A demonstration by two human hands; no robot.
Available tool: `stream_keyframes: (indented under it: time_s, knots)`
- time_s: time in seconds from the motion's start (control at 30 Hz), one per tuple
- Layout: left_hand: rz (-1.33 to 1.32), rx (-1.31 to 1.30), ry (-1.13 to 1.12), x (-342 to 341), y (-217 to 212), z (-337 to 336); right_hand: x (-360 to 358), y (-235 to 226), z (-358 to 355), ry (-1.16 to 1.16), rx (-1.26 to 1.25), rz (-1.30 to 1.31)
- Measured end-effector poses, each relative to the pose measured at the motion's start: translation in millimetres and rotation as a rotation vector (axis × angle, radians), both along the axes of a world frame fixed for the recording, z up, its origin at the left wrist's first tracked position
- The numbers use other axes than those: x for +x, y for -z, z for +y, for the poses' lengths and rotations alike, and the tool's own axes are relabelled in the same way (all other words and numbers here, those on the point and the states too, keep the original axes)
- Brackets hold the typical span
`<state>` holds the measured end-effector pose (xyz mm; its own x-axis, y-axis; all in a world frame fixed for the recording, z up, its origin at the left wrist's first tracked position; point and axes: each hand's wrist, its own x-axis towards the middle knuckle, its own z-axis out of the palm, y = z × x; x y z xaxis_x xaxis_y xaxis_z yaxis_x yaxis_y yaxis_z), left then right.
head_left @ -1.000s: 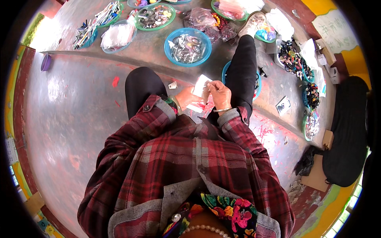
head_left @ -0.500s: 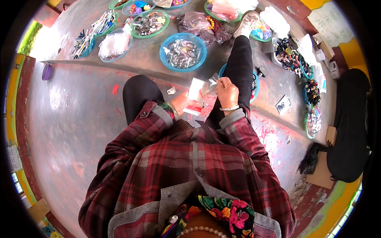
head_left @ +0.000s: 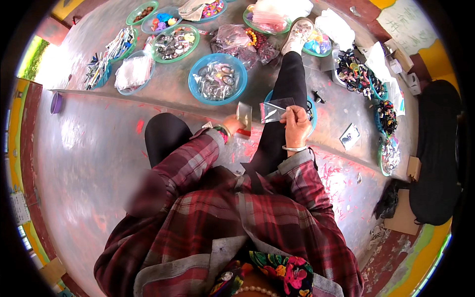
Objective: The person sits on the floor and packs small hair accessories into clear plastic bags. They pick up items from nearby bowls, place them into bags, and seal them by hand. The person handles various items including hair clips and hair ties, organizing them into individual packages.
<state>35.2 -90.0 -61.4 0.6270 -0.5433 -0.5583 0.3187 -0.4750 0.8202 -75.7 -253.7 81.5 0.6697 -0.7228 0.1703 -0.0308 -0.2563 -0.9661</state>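
Our right hand [head_left: 296, 124] pinches a small clear bag [head_left: 275, 110] above our knee while our left hand [head_left: 233, 123] grips a carded item [head_left: 244, 118] beside it, so we judge bagging underway, needing the bag's mouth opened.

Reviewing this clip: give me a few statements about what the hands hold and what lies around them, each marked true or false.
1. The right hand holds a small clear plastic bag. True.
2. The left hand is empty and rests on the floor. False: it is raised and holds a small clear packet with a red edge.
3. A blue bowl of small items sits on the step ahead of the hands. True.
4. The person wears a plain white shirt. False: the sleeves are red plaid.
5. A bangle circles the right wrist. True.
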Motion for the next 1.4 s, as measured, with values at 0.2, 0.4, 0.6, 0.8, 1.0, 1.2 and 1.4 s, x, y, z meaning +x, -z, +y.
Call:
stream_keyframes:
  time_s: [0.2, 0.4, 0.6, 0.8, 1.0, 1.2, 1.4]
  knots:
    - [-0.143, -0.275, -0.288, 31, 16, -24, 9, 4, -1, -0.029, 0.049, -0.053]
    - [-0.143, -0.101, -0.159, 19, -1, 8, 11, 5, 1, -0.012, 0.005, -0.082]
    - [0.362, -0.415, -0.194, -20, -84, 33, 7, -1, 20, -0.168, 0.300, -0.162]
    - [0.389, -0.614, -0.109, -61, -130, 56, -4, 23, 75, -0.212, 1.044, -0.135]
    - [0.339, -0.558, -0.405, -60, -105, 64, -2, 53, 78, -0.348, 1.035, 0.073]
    - [0.303, -0.605, -0.423, -49, -92, 70, -6, 46, 76, -0.495, 1.045, 0.225]
    - [0.325, -0.601, -0.381, -44, -90, 74, -5, 37, 77, -0.444, 0.769, 0.190]
